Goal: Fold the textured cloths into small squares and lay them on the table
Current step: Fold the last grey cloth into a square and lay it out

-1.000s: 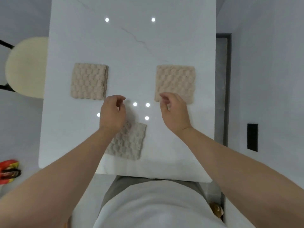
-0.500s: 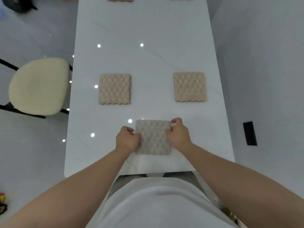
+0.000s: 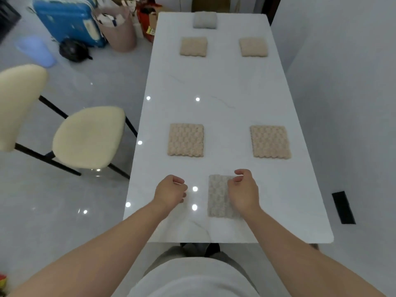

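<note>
A folded grey-beige textured cloth (image 3: 218,196) lies flat near the front edge of the white marble table (image 3: 214,93). My right hand (image 3: 244,189) hovers over the cloth's right part with fingers loosely curled, gripping nothing. My left hand (image 3: 170,190) is to the left of the cloth, apart from it, fingers loosely curled and empty. Two folded beige squares lie mid-table, one left (image 3: 186,139) and one right (image 3: 270,142). Two more beige squares (image 3: 193,46) (image 3: 253,47) and a grey one (image 3: 205,19) lie at the far end.
A cream chair (image 3: 87,136) stands left of the table. Beyond it on the floor are a blue suitcase (image 3: 66,20), a pink bin (image 3: 120,28) and a black bag (image 3: 74,50). A wall runs close along the table's right side.
Both hands gripped the near cloth's sides half a second ago. Now they have let go: the left hand has moved off to the left, the right is over the cloth. The view has tilted up.
</note>
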`<state>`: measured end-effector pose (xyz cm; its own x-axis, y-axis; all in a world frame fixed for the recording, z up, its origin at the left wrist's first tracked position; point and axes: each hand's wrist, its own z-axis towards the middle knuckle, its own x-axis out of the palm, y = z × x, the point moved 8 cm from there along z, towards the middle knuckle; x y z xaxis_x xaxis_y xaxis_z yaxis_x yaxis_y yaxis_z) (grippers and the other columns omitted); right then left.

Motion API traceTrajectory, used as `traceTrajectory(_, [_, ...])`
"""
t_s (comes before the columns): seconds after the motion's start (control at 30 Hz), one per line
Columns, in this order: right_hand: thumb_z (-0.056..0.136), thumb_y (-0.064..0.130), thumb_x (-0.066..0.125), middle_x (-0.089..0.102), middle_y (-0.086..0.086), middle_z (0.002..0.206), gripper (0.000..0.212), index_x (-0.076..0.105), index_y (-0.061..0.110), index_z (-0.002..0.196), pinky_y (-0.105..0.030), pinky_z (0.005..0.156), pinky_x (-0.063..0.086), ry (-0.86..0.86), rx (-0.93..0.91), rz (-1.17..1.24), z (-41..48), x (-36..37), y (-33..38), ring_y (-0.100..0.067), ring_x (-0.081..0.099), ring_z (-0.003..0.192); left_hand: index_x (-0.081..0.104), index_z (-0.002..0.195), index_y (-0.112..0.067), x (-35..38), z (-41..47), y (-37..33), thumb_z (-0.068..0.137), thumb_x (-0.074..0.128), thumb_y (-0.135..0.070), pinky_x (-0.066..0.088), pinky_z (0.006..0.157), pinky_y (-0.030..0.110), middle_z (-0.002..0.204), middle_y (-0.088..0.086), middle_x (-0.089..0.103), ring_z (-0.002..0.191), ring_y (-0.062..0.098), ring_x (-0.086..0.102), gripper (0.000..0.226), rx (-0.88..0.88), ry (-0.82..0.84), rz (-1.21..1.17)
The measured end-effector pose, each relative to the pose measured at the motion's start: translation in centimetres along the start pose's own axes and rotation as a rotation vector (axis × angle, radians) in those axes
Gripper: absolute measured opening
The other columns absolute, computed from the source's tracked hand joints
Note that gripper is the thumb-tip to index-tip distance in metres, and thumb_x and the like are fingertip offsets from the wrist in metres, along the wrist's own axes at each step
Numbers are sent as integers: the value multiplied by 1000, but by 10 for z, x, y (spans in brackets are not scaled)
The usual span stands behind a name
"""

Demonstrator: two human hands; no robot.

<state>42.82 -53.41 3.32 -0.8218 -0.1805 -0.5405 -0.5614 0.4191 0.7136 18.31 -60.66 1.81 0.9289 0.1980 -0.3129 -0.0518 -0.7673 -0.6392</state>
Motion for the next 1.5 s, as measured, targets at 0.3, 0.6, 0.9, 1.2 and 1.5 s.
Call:
traceTrajectory(0.3, [95, 13, 50, 65, 4, 99, 24, 59, 26, 113, -22, 62, 44, 80, 87, 320, -48, 96, 70, -14, 66, 84, 65, 105, -10, -95, -22, -25, 93, 63, -6, 64, 78, 40, 106, 14, 71, 78, 22, 73, 13, 78, 12, -121])
traceTrajectory(0.6, [94, 13, 56, 68, -1, 105, 18, 63, 25, 106, -35, 78, 57, -154, 132, 441, -53, 167, 150, -16, 70, 88, 66, 108, -9, -209, 40, -35, 95, 61, -5, 59, 68, 31, 102, 13, 73, 71, 16, 70, 15, 178, 223, -116])
traceTrajectory(0.9, [92, 15, 58, 69, -2, 105, 18, 63, 26, 106, -38, 83, 57, -281, 203, 500, -95, 228, 227, -14, 71, 82, 65, 104, -8, -272, 101, -84, 95, 58, -1, 55, 59, 25, 91, 7, 69, 70, 17, 65, 13, 228, 360, -29])
traceTrajectory(1.2, [96, 14, 55, 72, -5, 101, 17, 63, 18, 110, -31, 69, 53, -268, 298, 608, -30, 239, 243, -17, 68, 76, 65, 107, -9, -244, 162, -152, 94, 62, -5, 56, 59, 26, 100, 13, 71, 69, 16, 70, 14, 247, 491, 148])
traceTrajectory(1.5, [96, 15, 53, 72, -7, 100, 16, 63, 18, 108, -29, 67, 54, -243, 359, 748, 69, 232, 283, -18, 68, 74, 66, 101, -10, -257, 260, -255, 97, 59, -5, 54, 62, 29, 96, 11, 70, 72, 21, 69, 9, 246, 366, 263])
